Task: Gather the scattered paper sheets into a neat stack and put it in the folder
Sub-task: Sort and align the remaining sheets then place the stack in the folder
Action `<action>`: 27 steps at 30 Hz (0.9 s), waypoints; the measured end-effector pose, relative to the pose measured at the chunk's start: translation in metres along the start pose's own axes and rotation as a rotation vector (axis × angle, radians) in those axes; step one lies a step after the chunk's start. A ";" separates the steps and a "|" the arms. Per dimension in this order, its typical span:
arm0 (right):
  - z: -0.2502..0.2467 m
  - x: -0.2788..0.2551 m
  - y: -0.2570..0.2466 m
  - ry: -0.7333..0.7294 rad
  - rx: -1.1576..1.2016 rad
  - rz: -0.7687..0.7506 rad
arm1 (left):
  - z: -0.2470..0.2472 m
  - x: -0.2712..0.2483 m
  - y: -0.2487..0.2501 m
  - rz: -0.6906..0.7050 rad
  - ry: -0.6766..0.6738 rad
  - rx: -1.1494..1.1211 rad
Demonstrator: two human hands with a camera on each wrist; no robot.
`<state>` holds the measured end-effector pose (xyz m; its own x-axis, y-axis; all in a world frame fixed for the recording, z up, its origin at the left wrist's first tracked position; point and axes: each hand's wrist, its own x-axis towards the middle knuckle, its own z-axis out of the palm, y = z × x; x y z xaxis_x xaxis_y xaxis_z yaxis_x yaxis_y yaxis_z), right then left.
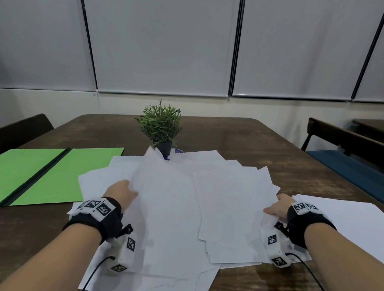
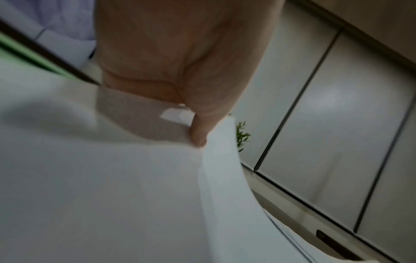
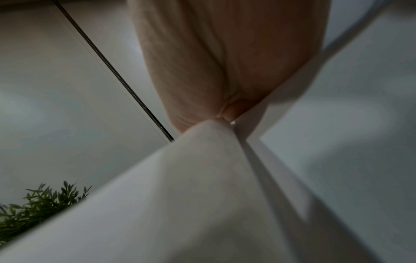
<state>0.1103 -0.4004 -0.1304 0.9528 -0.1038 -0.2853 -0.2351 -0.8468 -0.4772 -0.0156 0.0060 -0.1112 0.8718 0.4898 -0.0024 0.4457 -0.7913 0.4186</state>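
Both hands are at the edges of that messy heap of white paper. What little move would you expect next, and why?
Probably drawing both hands inward. The left hand and right hand grip opposite edges of the loose white paper sheets, which lie fanned and askew beside the open green folder.

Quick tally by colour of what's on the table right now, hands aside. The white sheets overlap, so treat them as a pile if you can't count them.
Green: 2, the open folder and the potted plant.
White: 2, one overlapping pile of paper sheets, sheet count not readable, and 1 separate sheet at far right.
Total: 4.
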 end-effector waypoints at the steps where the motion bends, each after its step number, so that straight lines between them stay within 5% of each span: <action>1: -0.001 -0.002 0.000 0.000 0.006 0.004 | -0.008 0.002 0.003 0.041 0.095 -0.048; 6: -0.001 -0.001 0.002 -0.023 0.069 0.008 | -0.055 0.001 0.042 0.259 0.534 -0.303; 9: -0.003 -0.004 -0.001 -0.024 0.083 0.006 | -0.069 0.001 0.075 0.280 0.581 -0.540; 12: -0.002 0.002 0.001 -0.020 0.229 0.019 | -0.050 0.008 0.105 0.259 0.425 -0.583; 16: 0.005 0.043 0.026 -0.034 0.713 0.073 | 0.005 -0.004 0.137 0.259 0.100 -0.549; 19: 0.007 0.045 0.033 -0.142 0.838 0.101 | 0.046 -0.014 0.150 0.201 -0.036 -0.452; 23: 0.005 0.033 0.028 -0.219 0.781 0.050 | 0.080 -0.019 0.156 0.162 -0.194 -0.336; 27: 0.005 0.032 0.027 -0.130 0.407 -0.088 | 0.074 -0.011 0.143 0.134 -0.212 -0.286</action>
<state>0.1330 -0.4242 -0.1569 0.9464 0.0484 -0.3192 -0.2357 -0.5723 -0.7854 0.0535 -0.1399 -0.1187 0.9545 0.2789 -0.1059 0.2766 -0.6943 0.6645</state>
